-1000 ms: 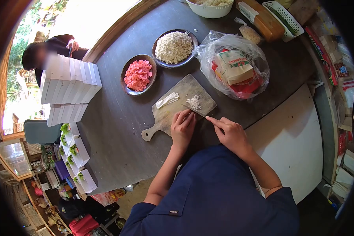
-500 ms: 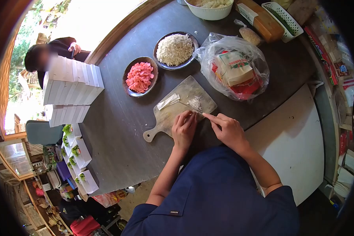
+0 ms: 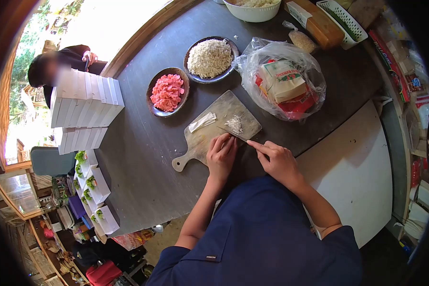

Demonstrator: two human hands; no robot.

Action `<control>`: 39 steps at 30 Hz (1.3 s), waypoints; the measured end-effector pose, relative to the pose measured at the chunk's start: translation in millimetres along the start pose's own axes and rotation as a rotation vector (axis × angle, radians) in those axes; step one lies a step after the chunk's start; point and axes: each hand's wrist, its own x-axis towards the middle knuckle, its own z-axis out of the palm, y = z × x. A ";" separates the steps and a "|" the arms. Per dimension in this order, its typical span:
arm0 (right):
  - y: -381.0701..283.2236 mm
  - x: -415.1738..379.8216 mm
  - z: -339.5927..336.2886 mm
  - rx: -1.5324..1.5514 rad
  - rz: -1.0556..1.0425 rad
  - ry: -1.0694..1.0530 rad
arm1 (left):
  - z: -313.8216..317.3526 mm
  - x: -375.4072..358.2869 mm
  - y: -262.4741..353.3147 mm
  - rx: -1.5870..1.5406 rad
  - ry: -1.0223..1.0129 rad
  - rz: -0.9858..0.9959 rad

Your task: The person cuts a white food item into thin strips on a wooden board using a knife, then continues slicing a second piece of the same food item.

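Observation:
My right hand (image 3: 275, 160) grips a knife (image 3: 235, 135), its forefinger stretched along toward the blade. The blade points left across the near edge of a wooden cutting board (image 3: 200, 142). My left hand (image 3: 221, 153) rests on the board beside the blade with its fingers bent together. Whatever lies under those fingertips is hidden. Just beyond the blade is a small pile of thin white shreds (image 3: 234, 124). Several flat white strips (image 3: 202, 122) lie to its left on the board.
Behind the board stand a bowl (image 3: 185, 96) of pink slices and a plate (image 3: 235, 51) heaped with white shreds. A clear plastic bag (image 3: 314, 71) with packets lies right. White boxes (image 3: 86, 102) are stacked left, near another person (image 3: 74, 57). Open boxes (image 3: 100, 189) hold greens.
The knife and my right hand have shifted slightly, and more of the blade shows beside the left fingertips. The whole view has moved a little; other things stay in place.

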 end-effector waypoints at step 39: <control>-0.6 19.7 12.9 0.029 -0.061 0.015 | -1.3 -4.1 -1.5 0.008 -0.010 0.003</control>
